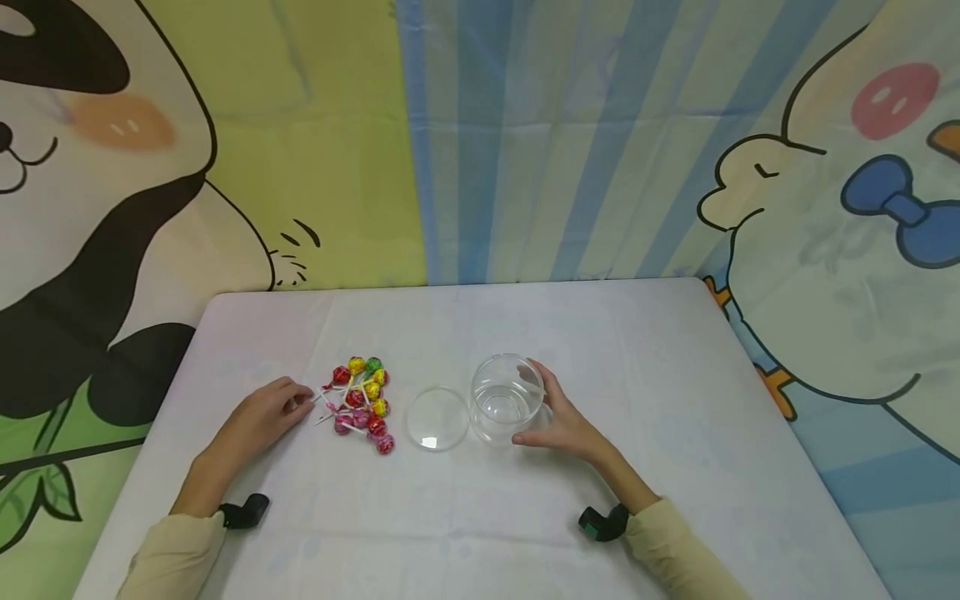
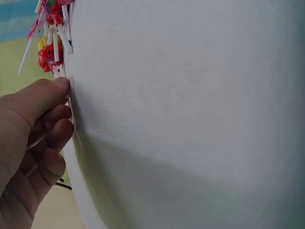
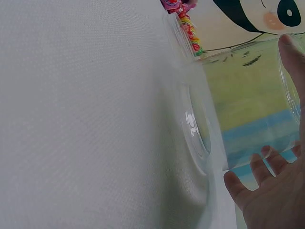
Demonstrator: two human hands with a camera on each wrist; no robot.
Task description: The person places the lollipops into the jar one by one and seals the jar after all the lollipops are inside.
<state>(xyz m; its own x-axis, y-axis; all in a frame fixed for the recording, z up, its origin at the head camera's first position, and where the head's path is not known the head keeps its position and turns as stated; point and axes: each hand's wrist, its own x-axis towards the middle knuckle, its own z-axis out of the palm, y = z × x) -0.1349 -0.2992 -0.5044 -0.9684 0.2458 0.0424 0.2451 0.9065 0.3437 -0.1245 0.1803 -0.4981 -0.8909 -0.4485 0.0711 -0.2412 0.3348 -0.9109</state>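
Left fingers (image 2: 60,133) pinched on lollipop stick (image 2: 57,70), left of jar (image 1: 507,402) clasped by right fingers (image 1: 551,387); pickup judged underway, lift required.

Wears a pale cream sleeve (image 1: 174,557) on the left arm, toward eight o'clock in the head view, and a matching sleeve (image 1: 684,550) on the right, near half past four. Looks plain in the cloth. Leaves left hand (image 1: 264,417) and right hand (image 1: 564,422) bare. Carries a small black wrist camera (image 1: 247,511), rounded at the end, on the three o'clock side of the left cuff (image 1: 213,533), and a second black camera (image 1: 609,524), bent in outline, on the nine o'clock side of the right cuff (image 1: 648,517), marked with a green patch (image 1: 590,528) at its eight o'clock end.
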